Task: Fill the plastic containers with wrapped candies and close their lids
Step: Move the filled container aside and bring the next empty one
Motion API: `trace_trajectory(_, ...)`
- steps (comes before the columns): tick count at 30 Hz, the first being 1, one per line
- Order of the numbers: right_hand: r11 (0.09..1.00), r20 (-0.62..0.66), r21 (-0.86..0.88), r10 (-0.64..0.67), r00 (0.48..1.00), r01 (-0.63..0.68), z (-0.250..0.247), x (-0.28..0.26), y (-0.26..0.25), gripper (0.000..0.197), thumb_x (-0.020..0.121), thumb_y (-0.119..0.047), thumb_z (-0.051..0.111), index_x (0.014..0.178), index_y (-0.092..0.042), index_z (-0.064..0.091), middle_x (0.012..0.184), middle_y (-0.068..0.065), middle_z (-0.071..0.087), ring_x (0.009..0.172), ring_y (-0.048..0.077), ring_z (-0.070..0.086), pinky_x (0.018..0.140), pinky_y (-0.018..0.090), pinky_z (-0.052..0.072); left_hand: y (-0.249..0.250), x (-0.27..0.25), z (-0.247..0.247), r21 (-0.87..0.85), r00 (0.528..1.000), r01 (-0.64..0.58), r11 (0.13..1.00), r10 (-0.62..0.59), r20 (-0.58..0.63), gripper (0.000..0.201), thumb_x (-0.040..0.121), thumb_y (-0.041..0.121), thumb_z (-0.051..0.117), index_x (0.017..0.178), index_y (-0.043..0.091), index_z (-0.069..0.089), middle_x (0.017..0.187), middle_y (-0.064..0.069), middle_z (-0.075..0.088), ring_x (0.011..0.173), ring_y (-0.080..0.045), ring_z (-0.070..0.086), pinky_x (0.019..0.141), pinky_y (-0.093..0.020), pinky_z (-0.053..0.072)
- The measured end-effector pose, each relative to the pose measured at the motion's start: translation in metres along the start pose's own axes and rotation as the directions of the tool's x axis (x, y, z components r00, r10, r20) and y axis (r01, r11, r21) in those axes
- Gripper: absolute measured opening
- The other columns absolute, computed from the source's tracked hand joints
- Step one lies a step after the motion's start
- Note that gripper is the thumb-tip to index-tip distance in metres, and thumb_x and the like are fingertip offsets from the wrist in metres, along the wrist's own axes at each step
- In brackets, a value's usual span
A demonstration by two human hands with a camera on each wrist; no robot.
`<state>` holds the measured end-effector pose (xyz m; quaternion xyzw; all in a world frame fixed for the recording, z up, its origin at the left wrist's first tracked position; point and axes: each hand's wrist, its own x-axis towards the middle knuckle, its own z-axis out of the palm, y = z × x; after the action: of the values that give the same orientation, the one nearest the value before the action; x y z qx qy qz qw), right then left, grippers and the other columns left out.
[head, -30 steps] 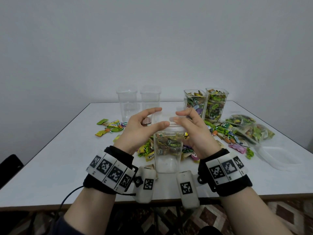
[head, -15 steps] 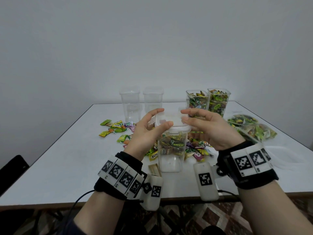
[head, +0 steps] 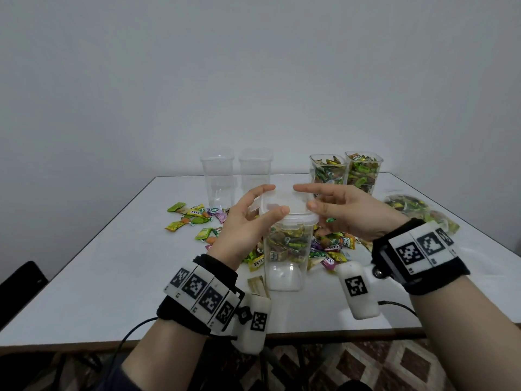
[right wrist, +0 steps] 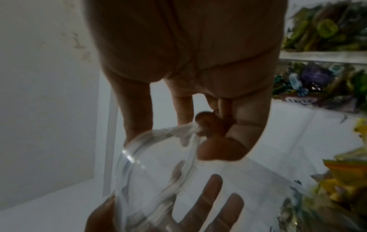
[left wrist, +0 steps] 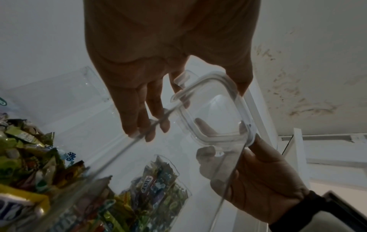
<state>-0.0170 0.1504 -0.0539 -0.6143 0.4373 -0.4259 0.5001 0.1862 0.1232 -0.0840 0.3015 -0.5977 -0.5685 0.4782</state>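
A tall clear container [head: 287,249], partly filled with wrapped candies, stands near the table's front edge. Its clear lid [head: 284,206] lies on the rim, and both hands hold it. My left hand [head: 275,200] grips the lid's left side, thumb on the near edge and fingers round the far edge. My right hand [head: 305,197] pinches the right side between thumb and index finger. From below, the left wrist view shows the lid [left wrist: 214,116] with my right hand [left wrist: 258,180] beyond it. The right wrist view shows fingers curled on the lid's edge [right wrist: 158,141].
Two empty clear containers [head: 218,176] [head: 255,173] stand at the back, two candy-filled ones [head: 328,173] [head: 363,172] to their right. Loose candies [head: 194,215] lie around the middle of the white table [head: 112,277]. Candy bags [head: 408,204] lie at the right.
The lid has come down from just above the container onto its rim. My right wrist has swung out to the right while both hands stay on the lid.
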Motion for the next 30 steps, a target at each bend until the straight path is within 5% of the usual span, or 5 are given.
trace_trajectory(10,0.951,0.082,0.301,0.048,0.995,-0.071,0.002,0.005,0.01,0.043,0.073,-0.024,0.066,0.115,-0.031,0.066,0.101,0.014,0.039,0.087,0.025,0.035,0.069,0.026,0.055,0.0,0.0,0.001,0.004,1.0,0.015,1.0,-0.015,0.001,0.046,0.08,0.023,0.072,0.123,0.031,0.057,0.101,-0.005,0.071,0.077,-0.006,0.07,0.055,-0.015,0.049)
trace_trajectory(15,0.964,-0.104,0.263,-0.014,0.994,0.041,0.006,0.001,0.016,0.036,0.077,-0.033,0.063,0.112,-0.024,0.068,0.12,0.014,0.06,0.103,0.022,0.053,0.097,0.039,0.043,0.004,-0.003,-0.005,0.197,0.983,-0.042,0.98,0.075,-0.165,0.051,0.067,0.045,0.076,0.115,0.034,0.065,0.1,0.006,0.067,0.085,0.001,0.067,0.068,-0.018,0.055)
trace_trajectory(18,0.928,-0.174,0.371,0.03,0.984,0.037,0.006,0.001,0.014,0.022,0.079,-0.026,0.06,0.091,-0.018,0.076,0.103,0.006,0.069,0.093,0.015,0.062,0.087,0.028,0.051,0.009,-0.006,-0.011,0.293,0.944,-0.067,0.954,0.155,-0.291,0.035,0.066,0.047,0.078,0.095,0.028,0.072,0.087,-0.001,0.072,0.079,-0.023,0.069,0.07,-0.044,0.059)
trace_trajectory(22,0.948,-0.19,0.317,0.038,0.981,0.024,0.011,-0.002,0.013,0.026,0.069,-0.02,0.067,0.095,-0.021,0.072,0.08,-0.003,0.069,0.073,0.012,0.06,0.07,0.024,0.052,0.012,-0.008,-0.016,0.342,0.923,-0.103,0.934,0.217,-0.317,0.021,0.077,0.034,0.076,0.092,0.02,0.073,0.071,-0.003,0.072,0.063,-0.019,0.07,0.066,-0.049,0.058)
trace_trajectory(30,0.941,-0.284,0.299,-0.069,0.956,0.156,0.038,-0.003,0.011,0.016,0.084,-0.007,0.06,0.1,-0.008,0.065,0.094,0.005,0.068,0.089,0.016,0.061,0.082,0.028,0.046,0.013,-0.014,-0.005,0.334,0.984,-0.049,0.941,0.103,-0.146,0.083,0.052,0.061,0.073,0.125,0.026,0.06,0.112,0.0,0.067,0.096,-0.001,0.065,0.083,-0.022,0.054)
